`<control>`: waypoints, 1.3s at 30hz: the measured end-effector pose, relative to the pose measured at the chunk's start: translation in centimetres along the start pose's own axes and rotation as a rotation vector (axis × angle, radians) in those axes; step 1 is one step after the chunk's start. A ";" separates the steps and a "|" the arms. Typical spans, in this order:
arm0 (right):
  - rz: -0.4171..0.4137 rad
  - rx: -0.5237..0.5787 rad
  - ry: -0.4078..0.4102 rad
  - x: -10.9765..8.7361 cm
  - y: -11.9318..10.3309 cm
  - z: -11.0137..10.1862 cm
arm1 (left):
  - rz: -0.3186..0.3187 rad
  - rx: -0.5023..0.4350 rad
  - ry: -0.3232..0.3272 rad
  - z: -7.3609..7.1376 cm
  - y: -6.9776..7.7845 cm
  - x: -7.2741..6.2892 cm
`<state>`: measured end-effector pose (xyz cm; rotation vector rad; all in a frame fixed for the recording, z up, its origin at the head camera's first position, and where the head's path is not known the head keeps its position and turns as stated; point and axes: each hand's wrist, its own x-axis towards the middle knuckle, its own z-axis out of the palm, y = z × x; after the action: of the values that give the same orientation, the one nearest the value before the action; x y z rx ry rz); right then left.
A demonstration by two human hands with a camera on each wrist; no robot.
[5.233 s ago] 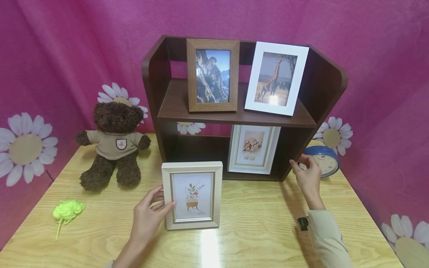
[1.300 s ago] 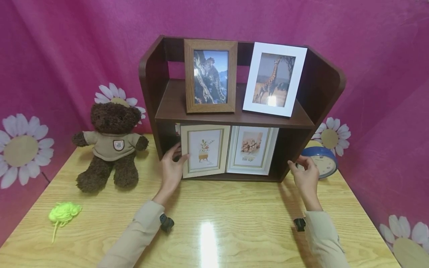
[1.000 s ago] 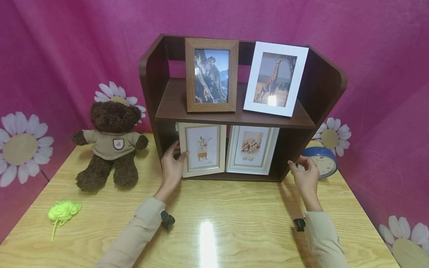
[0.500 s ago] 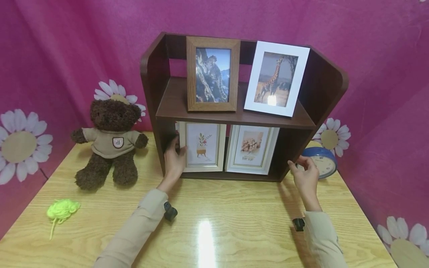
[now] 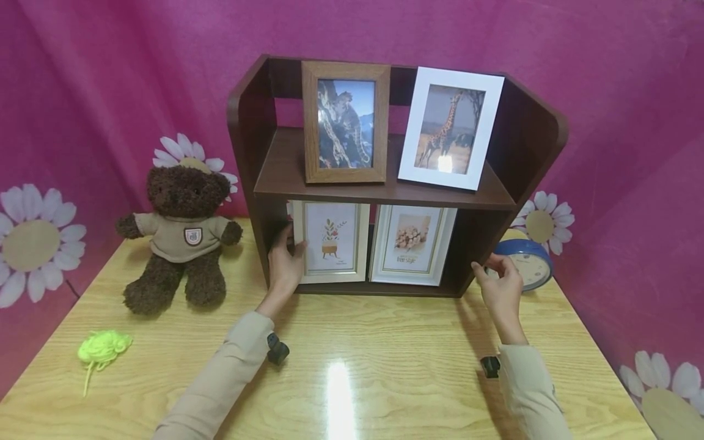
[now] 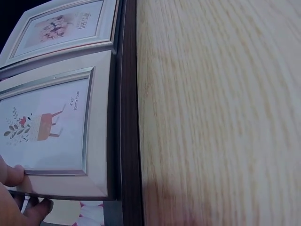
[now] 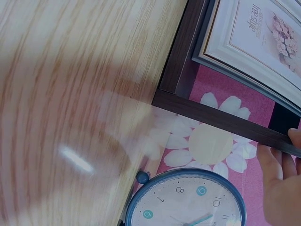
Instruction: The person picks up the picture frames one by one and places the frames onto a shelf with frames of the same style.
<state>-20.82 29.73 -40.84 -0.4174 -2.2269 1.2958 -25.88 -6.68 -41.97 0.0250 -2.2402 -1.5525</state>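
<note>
My left hand (image 5: 286,264) pinches the left edge of a cream picture frame (image 5: 363,244), thumb on its front and fingers behind. This frame, showing a potted plant, stands upright in the lower compartment of a dark brown bookshelf (image 5: 330,194). Right of it, a narrow gap apart, stands a white picture frame (image 5: 448,247) with a flower photo. My right hand (image 5: 503,286) grips the right side panel of the shelf near its lower front; in the right wrist view its fingers (image 7: 270,165) lie on the panel's outer face.
On the upper shelf stand a brown wooden frame (image 5: 310,122) and a white giraffe frame (image 5: 409,128). A blue round clock (image 5: 530,269) sits just beyond my right hand. A teddy bear (image 5: 187,238) and neon yarn (image 5: 103,347) are on the table (image 5: 396,366) at left.
My left hand has carried the cream frame from the front of the table into the lower compartment and straightened it from a tilt. Over the last half second almost nothing moves. The right hand stays put.
</note>
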 end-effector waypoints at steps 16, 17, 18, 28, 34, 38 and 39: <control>-0.010 0.019 0.013 0.1 0.3 0.2 | 0.061 -0.027 -0.029 -1.2 0.5 -2.5; -0.011 0.019 0.012 0.0 0.3 0.2 | 0.057 -0.031 -0.045 -1.4 0.7 -2.9; -0.011 0.017 0.012 0.0 0.3 0.3 | 0.047 -0.037 -0.063 -1.7 0.8 -3.3; -0.028 0.034 0.021 0.1 0.4 0.5 | -0.054 -0.065 -0.152 -4.4 1.1 -6.2; -0.031 0.033 0.011 0.0 0.3 0.4 | -0.086 -0.071 -0.150 -5.5 1.1 -7.8; -0.046 0.027 0.019 0.0 0.3 0.5 | -0.096 -0.088 -0.152 -6.3 1.4 -8.5; -0.051 0.032 0.024 0.0 0.3 0.5 | -0.104 -0.094 -0.156 -6.5 1.5 -8.7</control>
<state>-21.10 29.55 -41.28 -0.3597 -2.1804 1.2910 -15.40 -9.75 -41.48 -0.0063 -2.3142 -1.7686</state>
